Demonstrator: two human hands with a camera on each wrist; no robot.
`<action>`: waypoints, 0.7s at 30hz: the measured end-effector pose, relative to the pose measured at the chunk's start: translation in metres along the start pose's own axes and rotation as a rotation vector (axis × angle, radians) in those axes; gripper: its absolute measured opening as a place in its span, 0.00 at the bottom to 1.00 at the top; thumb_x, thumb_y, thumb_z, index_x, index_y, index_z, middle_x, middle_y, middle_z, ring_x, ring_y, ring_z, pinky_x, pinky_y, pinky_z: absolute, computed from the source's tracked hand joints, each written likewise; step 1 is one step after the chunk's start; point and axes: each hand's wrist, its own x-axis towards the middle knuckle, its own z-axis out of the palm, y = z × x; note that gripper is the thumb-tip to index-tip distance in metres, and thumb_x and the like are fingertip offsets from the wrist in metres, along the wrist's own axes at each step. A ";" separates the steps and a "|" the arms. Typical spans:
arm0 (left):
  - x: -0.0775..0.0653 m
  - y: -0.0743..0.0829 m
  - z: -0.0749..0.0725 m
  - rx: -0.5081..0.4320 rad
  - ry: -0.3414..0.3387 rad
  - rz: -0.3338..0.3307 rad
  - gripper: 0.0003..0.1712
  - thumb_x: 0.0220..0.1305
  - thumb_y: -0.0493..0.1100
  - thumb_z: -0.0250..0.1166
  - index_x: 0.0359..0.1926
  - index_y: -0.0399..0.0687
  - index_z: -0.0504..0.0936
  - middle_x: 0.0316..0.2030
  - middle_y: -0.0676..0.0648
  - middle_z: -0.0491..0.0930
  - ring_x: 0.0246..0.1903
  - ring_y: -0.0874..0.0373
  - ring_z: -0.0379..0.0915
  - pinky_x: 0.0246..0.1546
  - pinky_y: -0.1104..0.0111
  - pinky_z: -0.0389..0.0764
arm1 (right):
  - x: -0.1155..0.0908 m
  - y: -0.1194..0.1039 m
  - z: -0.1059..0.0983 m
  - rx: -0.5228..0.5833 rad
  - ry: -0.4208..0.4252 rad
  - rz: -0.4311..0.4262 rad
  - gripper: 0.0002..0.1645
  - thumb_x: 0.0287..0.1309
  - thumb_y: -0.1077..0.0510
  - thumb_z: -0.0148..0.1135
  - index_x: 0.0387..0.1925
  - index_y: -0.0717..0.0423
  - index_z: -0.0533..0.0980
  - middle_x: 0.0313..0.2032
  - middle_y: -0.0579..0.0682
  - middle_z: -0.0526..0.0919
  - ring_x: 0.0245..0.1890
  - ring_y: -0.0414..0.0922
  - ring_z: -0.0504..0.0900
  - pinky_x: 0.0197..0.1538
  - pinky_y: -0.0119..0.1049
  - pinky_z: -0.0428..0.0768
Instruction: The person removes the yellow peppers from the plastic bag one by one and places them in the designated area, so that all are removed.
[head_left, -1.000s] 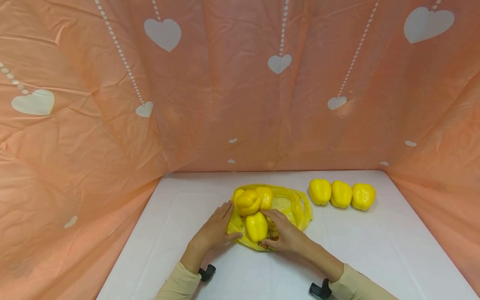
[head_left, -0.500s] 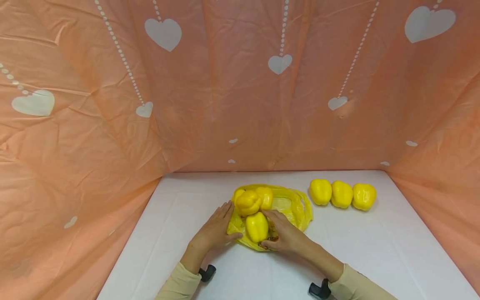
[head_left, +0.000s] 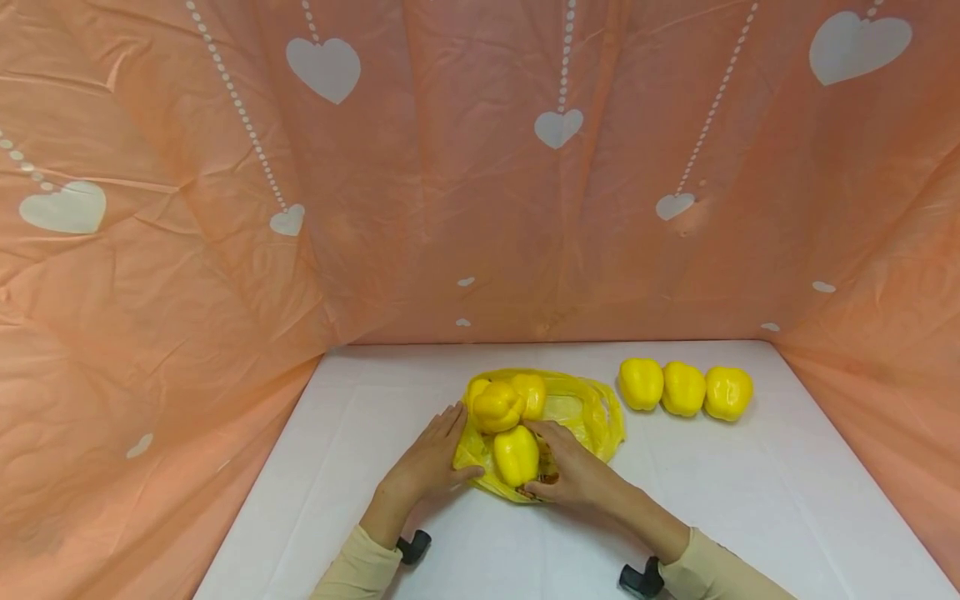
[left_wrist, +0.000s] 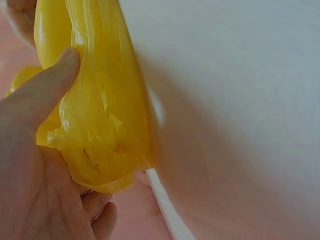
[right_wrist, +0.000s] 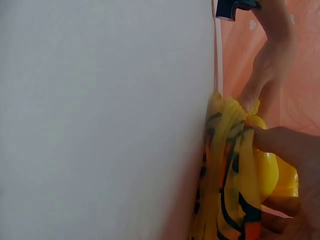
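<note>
A thin yellow plastic bag (head_left: 582, 421) lies opened out on the white table, its loose handle part to the right. Several glossy yellow bell peppers lie in it: a cluster at the far left with one pepper (head_left: 498, 407) on top, and a single bell pepper (head_left: 517, 457) nearer. My left hand (head_left: 422, 460) holds the bag's left side, thumb at its near edge and fingers around the outside. My right hand (head_left: 576, 473) grips the single pepper from the right, thumb at its near end beside the printed bag edge (right_wrist: 232, 175) and fingers at its far end, partly hidden.
Three more yellow bell peppers stand in a row at the back right, the middle one (head_left: 682, 389) between its neighbours. Orange sheeting (head_left: 480, 208) with white hearts surrounds the table (head_left: 720, 492) at the back and sides. Each wrist bears a black mount.
The single pepper has shifted very slightly to the right and nearer. Both hands and the bag stay practically where they were.
</note>
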 end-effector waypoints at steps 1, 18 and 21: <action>0.000 0.000 0.000 -0.001 0.000 -0.001 0.60 0.70 0.61 0.73 0.83 0.29 0.52 0.85 0.34 0.48 0.85 0.42 0.44 0.85 0.51 0.48 | 0.000 0.000 -0.001 0.012 -0.004 0.006 0.54 0.58 0.51 0.83 0.78 0.62 0.64 0.71 0.61 0.74 0.71 0.60 0.73 0.72 0.61 0.76; -0.001 0.001 0.001 0.000 -0.001 -0.016 0.60 0.70 0.61 0.72 0.84 0.31 0.52 0.85 0.35 0.48 0.85 0.42 0.43 0.85 0.50 0.49 | -0.013 0.007 -0.016 0.052 -0.008 0.022 0.52 0.59 0.49 0.81 0.77 0.58 0.65 0.70 0.57 0.75 0.65 0.55 0.79 0.65 0.57 0.83; -0.002 0.003 0.001 -0.003 0.007 -0.012 0.59 0.70 0.60 0.72 0.83 0.29 0.52 0.85 0.34 0.48 0.84 0.42 0.44 0.85 0.50 0.50 | -0.015 0.006 -0.020 0.046 -0.005 0.031 0.52 0.59 0.51 0.81 0.77 0.60 0.64 0.70 0.59 0.75 0.65 0.56 0.79 0.66 0.57 0.83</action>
